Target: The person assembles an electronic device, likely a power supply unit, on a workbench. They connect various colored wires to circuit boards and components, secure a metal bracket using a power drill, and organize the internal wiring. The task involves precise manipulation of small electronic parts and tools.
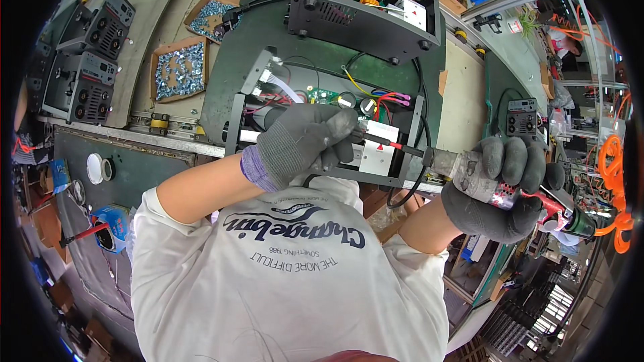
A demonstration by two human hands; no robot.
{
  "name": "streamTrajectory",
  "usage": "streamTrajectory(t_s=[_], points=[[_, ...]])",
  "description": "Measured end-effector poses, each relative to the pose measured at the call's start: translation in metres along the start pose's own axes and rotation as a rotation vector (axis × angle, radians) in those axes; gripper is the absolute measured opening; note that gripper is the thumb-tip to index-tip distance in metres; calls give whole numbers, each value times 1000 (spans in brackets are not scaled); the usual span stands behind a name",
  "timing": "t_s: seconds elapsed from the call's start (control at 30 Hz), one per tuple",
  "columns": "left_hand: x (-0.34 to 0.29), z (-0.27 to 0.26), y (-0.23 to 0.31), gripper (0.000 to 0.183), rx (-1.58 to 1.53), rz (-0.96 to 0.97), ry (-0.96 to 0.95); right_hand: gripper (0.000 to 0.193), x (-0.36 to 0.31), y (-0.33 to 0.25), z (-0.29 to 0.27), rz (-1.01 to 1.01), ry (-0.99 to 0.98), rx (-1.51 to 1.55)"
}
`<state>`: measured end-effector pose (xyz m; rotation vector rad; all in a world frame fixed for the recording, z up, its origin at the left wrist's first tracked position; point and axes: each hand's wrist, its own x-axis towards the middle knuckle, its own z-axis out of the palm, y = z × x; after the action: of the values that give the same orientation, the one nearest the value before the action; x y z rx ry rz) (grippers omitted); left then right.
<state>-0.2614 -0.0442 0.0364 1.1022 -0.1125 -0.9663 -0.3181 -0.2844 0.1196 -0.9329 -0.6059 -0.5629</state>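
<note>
My right hand (500,184), in a dark grey glove, is wrapped round a red and silver air screwdriver (504,196). The tool lies nearly level, its long thin bit (396,144) with a red sleeve pointing left over an open device chassis (376,177). My left hand (305,137), gloved too, is closed at the bit's tip; its fingers hide what they pinch. Inside the chassis are a green circuit board (322,96), round capacitors (347,100), coloured wires and a white-labelled metal block (379,154). A white ribbon cable (285,87) rises at its left.
Beyond stands a second open black chassis (362,20). Cardboard trays of small metal parts (180,70) lie at the left, near finished machines (90,87). A coiled orange air hose (612,174) hangs at the right. A black cable (426,100) loops beside the chassis.
</note>
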Motion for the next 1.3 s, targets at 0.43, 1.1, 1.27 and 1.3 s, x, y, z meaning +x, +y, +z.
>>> streamTrajectory(t_s=[0.43, 1.1, 1.27, 1.3], points=[[-7, -18, 7, 44, 518, 115, 240, 42, 1, -6, 13, 52, 31, -27], [-15, -18, 4, 24, 1354, 119, 245, 32, -6, 20, 47, 288, -259, -345], [-12, -20, 7, 27, 1354, 95, 205, 23, 1, 26, 60, 335, -366, -437], [-12, -21, 7, 27, 1351, 101, 199, 24, 2, 26, 59, 352, -388, -454]])
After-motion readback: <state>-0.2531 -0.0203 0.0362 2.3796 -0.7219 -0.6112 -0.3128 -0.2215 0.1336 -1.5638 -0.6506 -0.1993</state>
